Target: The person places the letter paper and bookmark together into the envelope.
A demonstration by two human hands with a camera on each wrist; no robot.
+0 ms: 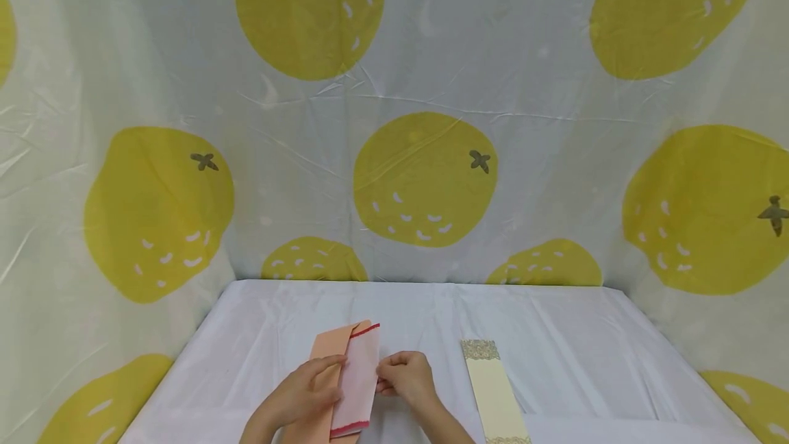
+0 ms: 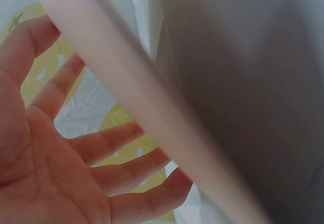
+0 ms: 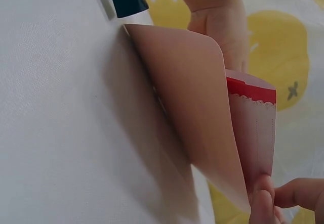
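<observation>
A peach paper folder (image 1: 333,342) stands tilted on the white cloth, with a pink folded card (image 1: 360,382) at its right side. Scalloped red bands edge the card at both ends. From the left, my left hand (image 1: 305,392) holds the folder, its fingers bent over the front. In the left wrist view its fingertips reach the folder's edge (image 2: 136,97) and are partly hidden behind it. My right hand (image 1: 407,375) pinches the card's right edge between thumb and fingers. In the right wrist view the card (image 3: 253,128) juts out past the folder.
A long cream card (image 1: 493,389) with gold lace-patterned ends lies flat to the right of my right hand. White cloth covers the table (image 1: 567,348). Curtains (image 1: 425,266) printed with yellow fruit close in the back and sides.
</observation>
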